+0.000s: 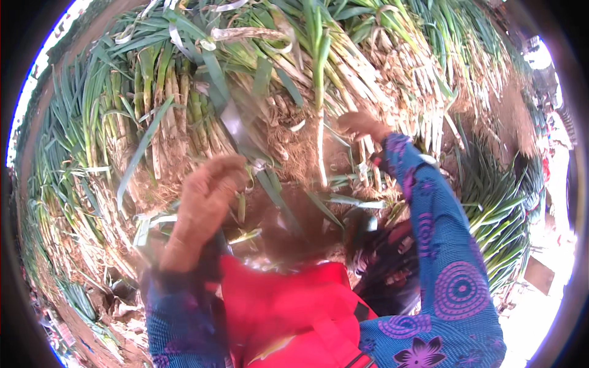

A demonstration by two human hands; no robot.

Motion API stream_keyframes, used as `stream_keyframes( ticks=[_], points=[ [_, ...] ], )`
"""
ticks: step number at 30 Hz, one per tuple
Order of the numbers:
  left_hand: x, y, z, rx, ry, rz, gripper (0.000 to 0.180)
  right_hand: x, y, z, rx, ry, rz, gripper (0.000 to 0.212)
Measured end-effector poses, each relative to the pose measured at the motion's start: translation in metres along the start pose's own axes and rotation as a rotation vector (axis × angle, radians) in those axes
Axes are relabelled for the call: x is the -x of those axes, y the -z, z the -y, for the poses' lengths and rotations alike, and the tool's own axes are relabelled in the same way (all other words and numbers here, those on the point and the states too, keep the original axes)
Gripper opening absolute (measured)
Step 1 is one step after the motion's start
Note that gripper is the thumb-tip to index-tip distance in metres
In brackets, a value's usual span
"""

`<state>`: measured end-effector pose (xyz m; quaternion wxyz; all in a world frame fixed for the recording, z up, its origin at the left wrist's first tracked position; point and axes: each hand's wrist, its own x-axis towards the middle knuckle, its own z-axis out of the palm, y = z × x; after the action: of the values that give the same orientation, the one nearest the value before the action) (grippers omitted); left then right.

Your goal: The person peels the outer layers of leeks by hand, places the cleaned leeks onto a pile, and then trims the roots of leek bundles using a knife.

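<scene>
My left hand [207, 199] hovers at the left of centre, over loose leaves and soil. Its fingers are bent and smeared by motion, so whether they hold anything is unclear. My right hand [365, 125] reaches forward on the right, its fingers stretched to the left and nothing visible in them. Just left of those fingertips, a single leek [321, 132] with a white shank and green top lies in front of the pile. A pale, blurred strip [233, 122] shows beyond my left hand. Bundled leeks [368, 67] lie beyond both hands, roots toward me.
More leeks [92, 132] heap along the left side. Green leafy tops [500, 208] spread at the right. Cut leaf pieces [279, 196] litter the brown soil. Red cloth [288, 306] covers my lap. Dry husks [126, 306] lie at the lower left.
</scene>
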<state>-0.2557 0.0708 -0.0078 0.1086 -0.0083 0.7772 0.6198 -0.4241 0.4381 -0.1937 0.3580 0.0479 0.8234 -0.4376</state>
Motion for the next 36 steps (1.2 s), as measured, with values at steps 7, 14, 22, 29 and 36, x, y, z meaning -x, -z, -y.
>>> stream_keyframes(
  ticks=[7, 14, 22, 29, 36],
  points=[
    [-0.005, -0.007, -0.004, -0.044, 0.061, 0.122, 0.023, -0.101, -0.109, -0.069, -0.448, 0.131, -0.47, 0.042],
    [0.006, 0.001, 0.001, -0.051, -0.036, 0.024, 0.022, -0.01, -0.17, 0.032, -0.916, 0.213, -0.531, 0.034],
    [0.004, -0.002, 0.039, 0.017, -0.004, 0.041, 0.033, 0.152, -0.265, 0.088, -1.117, 0.227, -0.315, 0.027],
    [0.03, -0.006, 0.021, 0.513, 0.058, 0.111, 0.043, 0.234, -0.295, 0.104, -0.894, 0.383, -0.261, 0.033],
    [0.06, 0.026, 0.014, 0.6, -0.065, 0.059, 0.03, 0.247, -0.307, 0.122, -0.596, 0.51, -0.322, 0.035]
  ],
)
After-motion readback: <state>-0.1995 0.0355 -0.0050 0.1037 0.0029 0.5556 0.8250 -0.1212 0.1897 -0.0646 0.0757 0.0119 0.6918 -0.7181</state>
